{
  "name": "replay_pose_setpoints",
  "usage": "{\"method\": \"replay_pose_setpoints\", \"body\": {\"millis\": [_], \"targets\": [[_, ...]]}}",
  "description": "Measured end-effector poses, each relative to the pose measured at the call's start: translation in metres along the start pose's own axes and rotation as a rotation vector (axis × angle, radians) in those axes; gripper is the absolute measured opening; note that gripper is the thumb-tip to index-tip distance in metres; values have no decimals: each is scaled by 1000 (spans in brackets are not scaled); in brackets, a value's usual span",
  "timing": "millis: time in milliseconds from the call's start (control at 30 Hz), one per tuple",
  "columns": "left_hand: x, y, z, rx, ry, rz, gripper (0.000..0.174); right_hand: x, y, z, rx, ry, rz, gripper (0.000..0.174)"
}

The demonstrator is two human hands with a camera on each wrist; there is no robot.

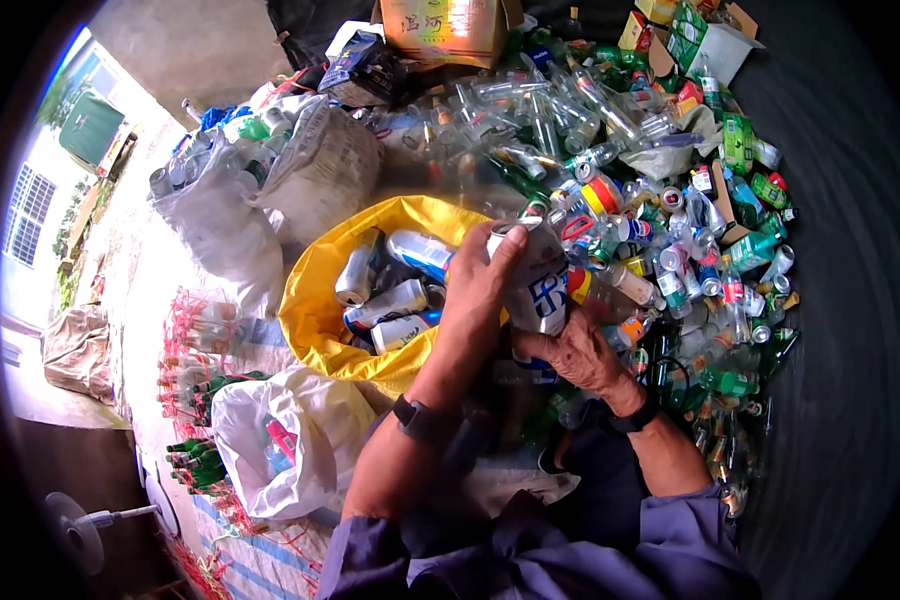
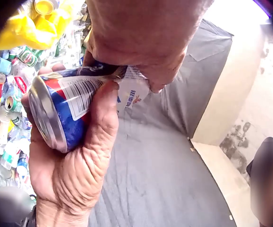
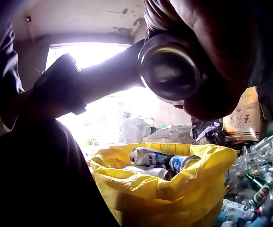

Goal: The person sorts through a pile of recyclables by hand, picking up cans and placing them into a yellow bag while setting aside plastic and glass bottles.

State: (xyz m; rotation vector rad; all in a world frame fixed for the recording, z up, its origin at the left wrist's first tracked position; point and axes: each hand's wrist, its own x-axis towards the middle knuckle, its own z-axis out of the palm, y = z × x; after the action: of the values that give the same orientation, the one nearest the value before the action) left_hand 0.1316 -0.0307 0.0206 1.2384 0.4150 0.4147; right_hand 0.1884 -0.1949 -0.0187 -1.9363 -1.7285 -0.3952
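My left hand (image 1: 475,285) grips the upper end of a white and blue drink can (image 1: 542,290), its silver end facing up in the head view. The right hand (image 1: 582,352) holds the lower end, thumb along its side. In the left wrist view the can (image 2: 72,101) shows a barcode on blue and red print and looks pinched in at the middle between the two hands. The right wrist view shows one dark round end of the can (image 3: 169,68) above a yellow bag (image 3: 165,194). Several cans (image 1: 380,305) lie in that open bag, just left of the hands.
Plastic and glass bottles (image 1: 570,110) heap up beyond and to the right. A white sack of cans (image 1: 220,200) stands behind the yellow bag, and another white bag (image 1: 290,430) in front. Green bottles (image 1: 198,465) sit at the left. A carton (image 1: 440,30) stands at the back.
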Motion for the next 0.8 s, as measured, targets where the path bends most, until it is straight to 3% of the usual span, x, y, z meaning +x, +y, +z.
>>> {"method": "replay_pose_setpoints", "body": {"millis": [33,100,233,300,333,367,400,433,467,533,600,667,800], "targets": [[-3,6,3,13,14,-3,49,-1,-1,0,2,-1,0,42],[-2,4,1,-9,16,-32,49,-4,-2,3,493,0,323,39],[4,-6,-3,-47,24,-63,54,-14,7,6,313,-30,178,40],[9,-14,-4,-14,43,-76,55,5,-5,-15,860,14,611,48],[11,-15,-5,24,63,-93,55,-1,1,-5,872,10,595,48],[12,-15,-4,29,29,-99,45,-17,10,13,673,-25,539,52],[7,-2,0,69,-1,-98,47,-23,13,25,474,-55,478,57],[8,1,-1,72,-38,-110,49,-7,4,7,715,-84,614,51],[10,3,-4,73,-76,-124,51,5,-2,-5,729,-92,598,51],[12,7,-16,144,-88,-85,52,18,-10,-18,1032,-75,855,49],[16,10,-25,99,-18,7,50,14,-4,-9,994,-121,886,51],[15,20,-43,142,137,70,51,11,1,4,1165,-103,867,56],[20,19,-120,736,405,233,53,7,-2,7,1225,-111,962,58]]}}
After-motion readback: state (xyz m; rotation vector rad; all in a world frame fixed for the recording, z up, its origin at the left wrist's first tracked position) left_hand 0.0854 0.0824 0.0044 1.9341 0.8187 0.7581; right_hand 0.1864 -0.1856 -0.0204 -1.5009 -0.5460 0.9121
